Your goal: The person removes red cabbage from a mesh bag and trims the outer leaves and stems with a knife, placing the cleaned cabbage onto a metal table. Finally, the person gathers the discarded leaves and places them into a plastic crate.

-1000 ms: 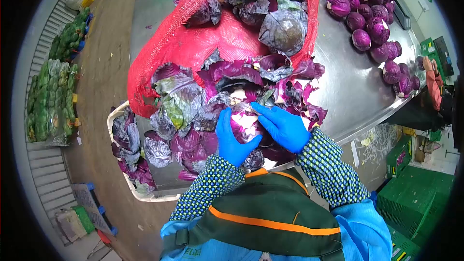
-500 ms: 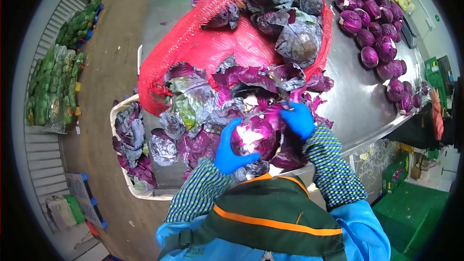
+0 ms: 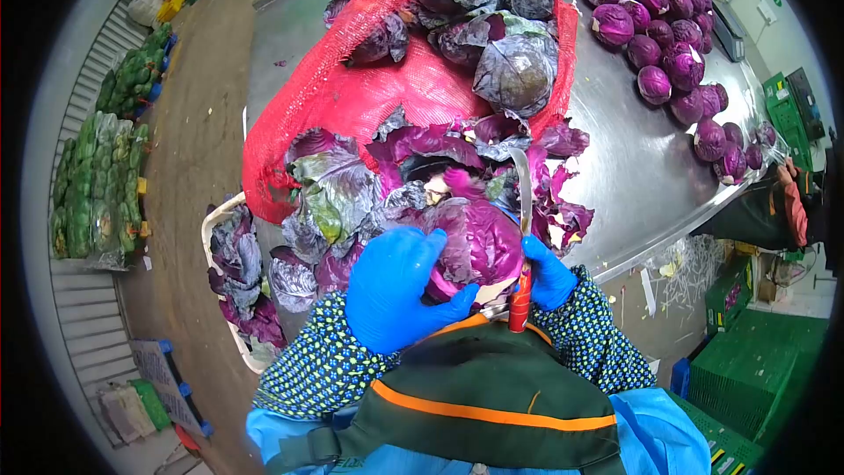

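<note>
A red cabbage (image 3: 483, 244) sits close in front of my body, its cut pale base turned toward me. My left hand (image 3: 396, 286) is gloved in blue and curled round the cabbage's left side, thumb underneath. My right hand (image 3: 549, 274), also in a blue glove, is closed round the red handle of a knife (image 3: 526, 202). The curved blade points away from me, along the cabbage's right side. Loose purple outer leaves (image 3: 338, 176) lie beyond and to the left of the cabbage.
A red mesh sack (image 3: 308, 97) with several untrimmed cabbages (image 3: 517, 75) lies on the metal table (image 3: 607, 158). Trimmed cabbages (image 3: 681, 62) are heaped at the right. A white-rimmed bin (image 3: 209, 233) of leaves stands left. Another person's hand (image 3: 788, 171) shows at far right.
The knife now shows upright in my right hand, which has drawn down toward my body. My left hand has shifted left and nearer, and the cabbage has turned in my grip.
</note>
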`<state>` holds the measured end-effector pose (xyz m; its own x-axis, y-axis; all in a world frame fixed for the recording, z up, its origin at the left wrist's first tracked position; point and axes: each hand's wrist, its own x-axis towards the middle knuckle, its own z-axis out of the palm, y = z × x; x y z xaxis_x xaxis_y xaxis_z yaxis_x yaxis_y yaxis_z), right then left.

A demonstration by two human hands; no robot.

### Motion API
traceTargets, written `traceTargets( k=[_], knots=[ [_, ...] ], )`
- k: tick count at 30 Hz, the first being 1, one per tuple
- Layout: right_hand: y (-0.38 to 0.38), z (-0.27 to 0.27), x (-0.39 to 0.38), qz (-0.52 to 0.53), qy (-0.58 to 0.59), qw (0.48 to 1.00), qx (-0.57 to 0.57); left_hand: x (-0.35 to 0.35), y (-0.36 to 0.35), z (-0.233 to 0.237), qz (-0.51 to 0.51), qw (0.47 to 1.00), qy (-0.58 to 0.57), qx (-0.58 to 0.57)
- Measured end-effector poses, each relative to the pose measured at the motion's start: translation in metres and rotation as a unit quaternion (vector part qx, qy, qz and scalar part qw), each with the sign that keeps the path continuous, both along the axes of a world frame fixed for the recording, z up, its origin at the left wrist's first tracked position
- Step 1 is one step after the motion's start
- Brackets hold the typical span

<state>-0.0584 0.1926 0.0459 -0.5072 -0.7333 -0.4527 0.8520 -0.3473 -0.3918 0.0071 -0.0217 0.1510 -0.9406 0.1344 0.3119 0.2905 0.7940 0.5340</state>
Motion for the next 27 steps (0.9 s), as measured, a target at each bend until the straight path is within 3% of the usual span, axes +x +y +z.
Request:
traceTargets(
  k=[3,4,5,7,8,10,11,12,13,14,15,17,18,19,21,22,23,25,27],
  knots=[
    [-0.001,-0.003,0.002,-0.002,-0.005,0.999,-0.033,-0.003,-0.016,-0.006,-0.056,0.998,0.013,-0.033],
    [0.003,-0.005,0.002,0.012,0.0,1.0,-0.027,-0.003,-0.019,-0.007,0.01,0.998,-0.045,0.053],
    [0.005,-0.007,0.003,0.024,0.004,1.0,-0.019,-0.008,-0.035,-0.017,0.006,0.998,-0.047,0.049],
    [0.007,-0.003,0.0,0.03,-0.004,0.999,-0.025,-0.021,-0.07,-0.035,0.263,0.942,-0.169,0.125],
    [0.008,0.0,-0.004,0.052,-0.032,0.998,0.002,-0.017,-0.07,-0.034,0.259,0.943,-0.17,0.123],
    [0.006,0.008,-0.021,0.124,-0.022,0.99,0.063,-0.018,-0.059,-0.006,0.054,0.998,-0.018,-0.017],
    [0.003,0.024,-0.032,0.198,0.006,0.978,0.065,-0.019,-0.045,0.015,-0.121,0.984,-0.123,0.042],
    [0.0,0.021,-0.042,0.266,0.052,0.959,0.088,-0.019,-0.021,0.028,-0.168,0.974,-0.15,-0.013],
    [-0.005,0.016,-0.049,0.335,0.103,0.93,0.109,-0.016,-0.007,0.013,-0.18,0.966,-0.185,-0.011],
    [-0.013,0.01,-0.043,0.287,0.122,0.945,0.098,-0.01,-0.007,-0.015,-0.192,0.956,-0.214,0.065],
    [-0.023,0.028,-0.033,0.195,0.064,0.975,0.08,-0.007,-0.009,-0.047,-0.205,0.94,-0.238,0.136],
    [-0.013,-0.008,-0.027,0.119,0.105,0.968,0.196,0.011,-0.001,-0.098,-0.093,0.954,-0.217,0.184],
    [-0.013,0.016,-0.027,0.143,0.208,0.915,0.313,0.017,0.005,-0.122,-0.026,0.934,-0.24,0.264],
    [-0.006,0.007,-0.006,0.011,0.199,0.923,0.329,0.021,0.011,-0.134,0.043,0.903,-0.281,0.322],
    [0.006,-0.013,0.015,-0.033,0.407,0.826,0.387,0.026,0.021,-0.143,0.092,0.856,-0.285,0.421],
    [0.01,-0.012,0.019,-0.048,0.603,0.68,0.415,0.026,0.022,-0.141,0.108,0.916,-0.252,0.294],
    [0.017,-0.004,0.027,0.028,0.58,0.68,0.447,0.026,0.026,-0.136,0.107,0.968,-0.185,0.135],
    [0.014,0.009,0.028,0.101,0.598,0.648,0.46,0.018,0.034,-0.118,0.109,0.95,-0.205,0.21],
    [0.002,0.011,0.021,0.158,0.591,0.629,0.48,0.018,0.036,-0.126,0.114,0.954,-0.198,0.193]
  ],
)
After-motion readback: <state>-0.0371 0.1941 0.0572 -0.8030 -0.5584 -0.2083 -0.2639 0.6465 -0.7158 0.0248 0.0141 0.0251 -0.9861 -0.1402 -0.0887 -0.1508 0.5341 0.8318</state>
